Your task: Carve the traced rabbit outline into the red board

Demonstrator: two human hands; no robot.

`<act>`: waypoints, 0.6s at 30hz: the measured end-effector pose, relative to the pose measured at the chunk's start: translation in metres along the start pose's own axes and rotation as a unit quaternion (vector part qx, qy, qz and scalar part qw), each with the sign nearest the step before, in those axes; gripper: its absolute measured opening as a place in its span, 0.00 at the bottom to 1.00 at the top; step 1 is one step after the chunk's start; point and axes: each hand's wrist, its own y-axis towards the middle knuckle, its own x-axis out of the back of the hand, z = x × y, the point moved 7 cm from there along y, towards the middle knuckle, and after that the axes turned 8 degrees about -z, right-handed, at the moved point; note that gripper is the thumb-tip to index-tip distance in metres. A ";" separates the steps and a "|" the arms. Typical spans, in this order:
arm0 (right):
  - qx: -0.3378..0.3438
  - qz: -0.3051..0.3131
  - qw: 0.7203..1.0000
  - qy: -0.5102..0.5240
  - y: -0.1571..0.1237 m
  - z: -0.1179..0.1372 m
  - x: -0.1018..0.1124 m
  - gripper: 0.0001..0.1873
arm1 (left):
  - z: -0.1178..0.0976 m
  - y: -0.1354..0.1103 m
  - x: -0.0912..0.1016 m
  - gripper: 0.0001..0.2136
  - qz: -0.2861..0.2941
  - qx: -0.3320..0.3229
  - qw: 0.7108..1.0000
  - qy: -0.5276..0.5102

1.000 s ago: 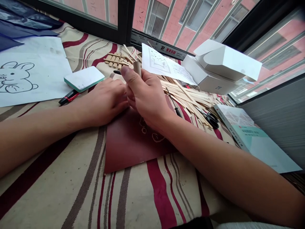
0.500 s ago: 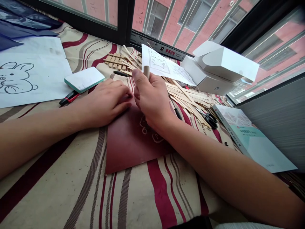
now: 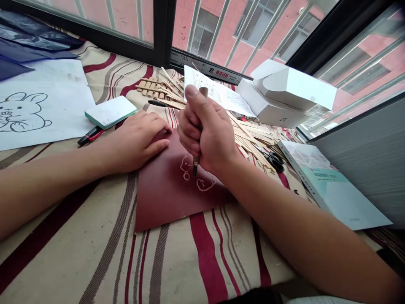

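My right hand [image 3: 211, 131] is wrapped in a fist round a carving knife [image 3: 195, 164]. Its wooden handle sticks out above the thumb, and its dark blade points down over a dark red board [image 3: 161, 190]. Pale scratched lines on the board form part of a small figure and a rounded shape, close to the blade tip. Whether the tip touches the surface I cannot tell. On the board's upper left edge lies my left hand [image 3: 136, 137], fingers loosely bent and apart, holding nothing.
On the striped cloth at left are a rabbit drawing [image 3: 63, 122], a white-topped pad [image 3: 110, 110] and a marker [image 3: 90, 136]. Wooden strips [image 3: 253, 135], scissors [image 3: 274, 160], a printed sheet [image 3: 234, 99], a white box [image 3: 281, 113] and a book [image 3: 335, 190] lie behind and right.
My right hand has lifted and turned upright, bringing the knife's blade and more scratched lines into view. My left hand stays at the board's edge. The view has shifted slightly.
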 end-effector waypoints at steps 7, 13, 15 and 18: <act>0.063 0.006 0.998 -0.015 0.001 -0.009 -0.005 0.35 | -0.006 -0.001 0.005 0.20 0.027 0.023 0.999 0.001; 0.129 -0.013 0.990 -0.048 -0.004 0.017 0.000 0.34 | 0.001 -0.001 -0.001 0.20 0.006 -0.002 1.000 0.005; 0.095 0.048 0.993 -0.044 -0.008 0.017 -0.005 0.34 | 0.003 -0.001 -0.001 0.19 -0.006 0.000 1.000 -0.001; 0.069 0.073 0.995 -0.018 -0.016 0.014 -0.003 0.33 | 0.002 0.000 -0.001 0.19 0.001 0.008 1.000 -0.002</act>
